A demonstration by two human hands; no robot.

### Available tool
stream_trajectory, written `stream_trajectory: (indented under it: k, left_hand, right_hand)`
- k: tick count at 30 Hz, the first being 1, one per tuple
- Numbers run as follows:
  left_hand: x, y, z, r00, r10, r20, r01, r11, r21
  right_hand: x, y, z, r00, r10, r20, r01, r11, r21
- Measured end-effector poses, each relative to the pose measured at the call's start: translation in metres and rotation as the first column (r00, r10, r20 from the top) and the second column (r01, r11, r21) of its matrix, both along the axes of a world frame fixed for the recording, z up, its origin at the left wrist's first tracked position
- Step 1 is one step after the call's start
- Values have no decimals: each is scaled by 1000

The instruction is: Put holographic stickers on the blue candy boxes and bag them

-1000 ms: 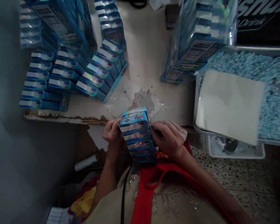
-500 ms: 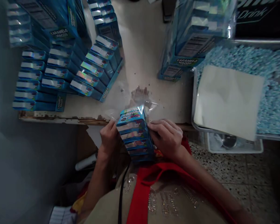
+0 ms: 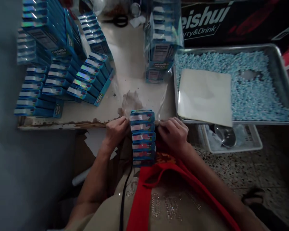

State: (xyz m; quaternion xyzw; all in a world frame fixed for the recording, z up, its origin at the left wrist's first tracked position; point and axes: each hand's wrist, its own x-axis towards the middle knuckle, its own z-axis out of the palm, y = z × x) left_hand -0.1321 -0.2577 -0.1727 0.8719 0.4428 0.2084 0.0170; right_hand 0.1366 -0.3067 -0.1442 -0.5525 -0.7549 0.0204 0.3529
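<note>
A stack of small blue candy boxes (image 3: 143,137) stands between my hands at the table's front edge, close against my body. Clear plastic film (image 3: 162,104) spreads from the boxes over the table edge; its outline is faint, and how far it wraps them I cannot tell. My left hand (image 3: 116,131) is closed at the left of the upper boxes, fingers pinching the film. On the other side my right hand (image 3: 173,132) is likewise closed, pinching the film's right side by the boxes.
Blue boxes in display trays (image 3: 62,73) crowd the table's left. A plastic-wrapped stack (image 3: 162,51) stands at the back. To the right, a metal tray (image 3: 283,75) holds light-blue candies with a cream sheet (image 3: 204,96) on them. Scissors (image 3: 120,21) lie behind; a white bin (image 3: 257,141) sits below.
The box stack has straightened from its tilt and now faces me squarely. Both hands have drawn the film out to the sides. My view has shifted, showing more of the tray on the right.
</note>
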Motion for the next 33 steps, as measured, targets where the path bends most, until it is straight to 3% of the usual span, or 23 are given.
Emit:
stream_trajectory:
  k: [4, 7, 14, 19, 21, 24, 26, 30, 33]
  left_hand:
    - [0, -4, -2, 995, 88, -49, -86, 995, 52]
    - [-3, -7, 2, 993, 74, -97, -68, 995, 67]
    - [-12, -6, 21, 987, -106, -124, 107, 994, 3]
    - [-10, -15, 18, 991, -127, -32, 126, 992, -32]
    - [-10, -20, 15, 991, -132, -28, 130, 990, -61]
    - [-9, -31, 13, 986, -156, -59, 147, 981, -129]
    - [-9, -41, 13, 981, -170, -88, 156, 976, -150]
    - [-13, -73, 14, 973, -215, -78, 192, 953, -234]
    - [-16, -100, 9, 964, -263, 20, 251, 889, -384]
  right_hand:
    - [-7, 8, -14, 984, -178, 25, 179, 984, -21]
    - [-16, 11, -23, 980, -198, 19, 199, 977, -80]
    - [-12, -2, -15, 998, 62, -11, -62, 998, -3]
    - [-9, -17, -5, 991, 129, 46, -131, 990, 51]
    - [-10, -19, -5, 984, 133, 120, -133, 991, -11]
    - [-10, -22, -6, 973, 43, 227, 1, 982, -189]
    - [-8, -29, -8, 967, 9, 255, 52, 971, -234]
    - [1, -56, -17, 952, 203, 230, -156, 966, -205]
    - [11, -77, -24, 925, 324, 201, -263, 924, -279]
